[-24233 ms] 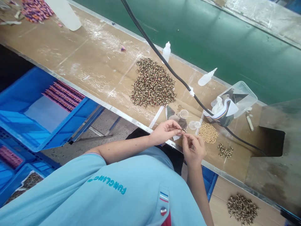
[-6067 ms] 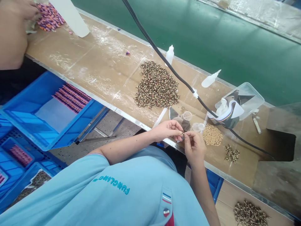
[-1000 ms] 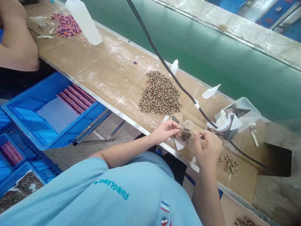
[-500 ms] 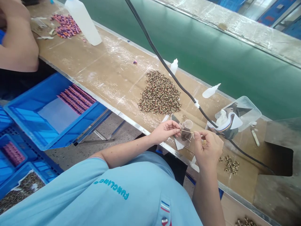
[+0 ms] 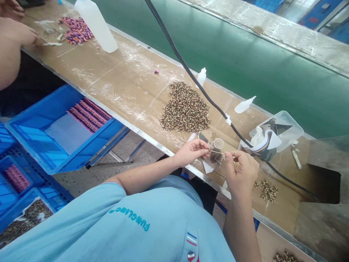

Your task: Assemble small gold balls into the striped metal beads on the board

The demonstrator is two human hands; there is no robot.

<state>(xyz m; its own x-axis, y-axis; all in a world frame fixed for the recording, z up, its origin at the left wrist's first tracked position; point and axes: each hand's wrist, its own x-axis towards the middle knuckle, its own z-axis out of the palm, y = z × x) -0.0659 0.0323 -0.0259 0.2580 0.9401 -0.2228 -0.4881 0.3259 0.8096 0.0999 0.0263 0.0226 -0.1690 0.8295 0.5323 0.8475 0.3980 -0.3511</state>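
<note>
My left hand (image 5: 191, 152) pinches one end of a thin pale stick (image 5: 216, 151) at the near edge of the brown bench (image 5: 114, 78). My right hand (image 5: 241, 171) pinches the other end, fingers curled; what else it holds is hidden. Just beyond the stick sit small clear cups (image 5: 218, 144). A big heap of small brown-gold beads (image 5: 185, 108) lies behind my hands. A small cluster of the same beads (image 5: 267, 190) lies to the right of my right hand.
A black cable (image 5: 191, 74) crosses the bench to a clear plastic box (image 5: 275, 133). Two small squeeze bottles (image 5: 201, 76) and a large white bottle (image 5: 96, 23) stand along the green conveyor belt (image 5: 245, 62). Blue crates (image 5: 60, 127) sit at left. Another person's arm (image 5: 12, 43) rests far left.
My hands have stayed in place on the stick. The other person's arm at far left has shifted, its hand now reaching onto the bench.
</note>
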